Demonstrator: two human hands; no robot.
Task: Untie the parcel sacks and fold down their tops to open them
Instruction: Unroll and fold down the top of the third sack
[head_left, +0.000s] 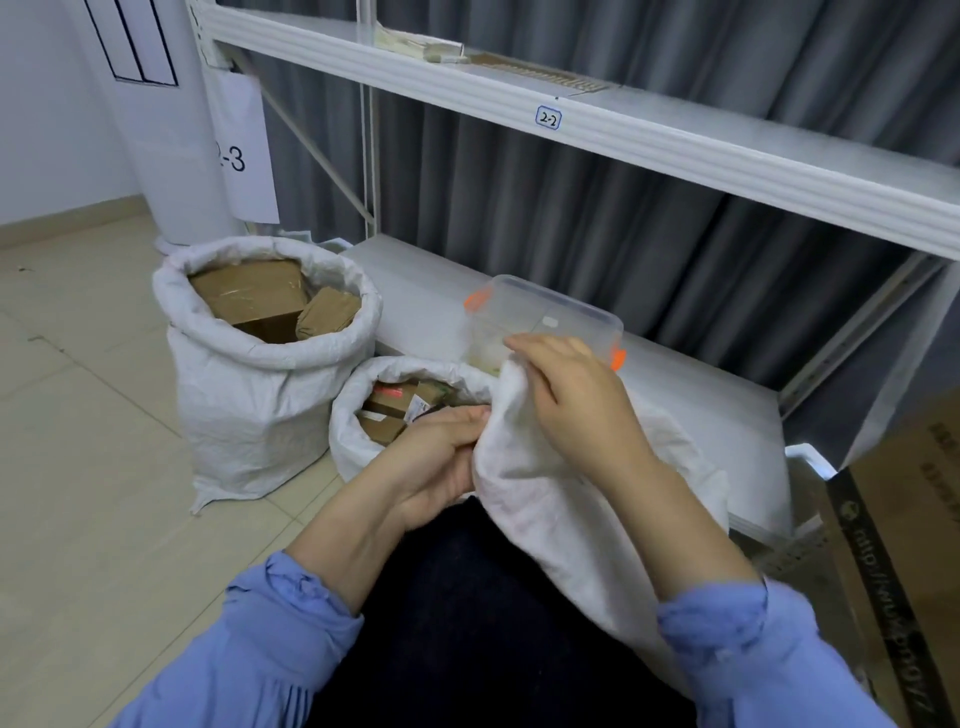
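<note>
A white woven sack (561, 525) lies against my lap, its bunched top raised between my hands. My right hand (576, 400) pinches the top of that sack from above, fingers curled into the cloth. My left hand (441, 457) grips the sack's left edge, palm turned up. Just behind stands a low sack (348, 441) with its top folded down, small boxes showing inside. A taller sack (249, 395) stands to the left on the floor, its top rolled down around brown cartons.
A clear plastic box with orange clips (550, 317) sits on the low white shelf (701, 405) behind my hands. An upper shelf beam (623, 135) labelled 2-2 runs overhead. A cardboard carton (904, 545) stands at right. Beige tiled floor (88, 457) spreads to the left.
</note>
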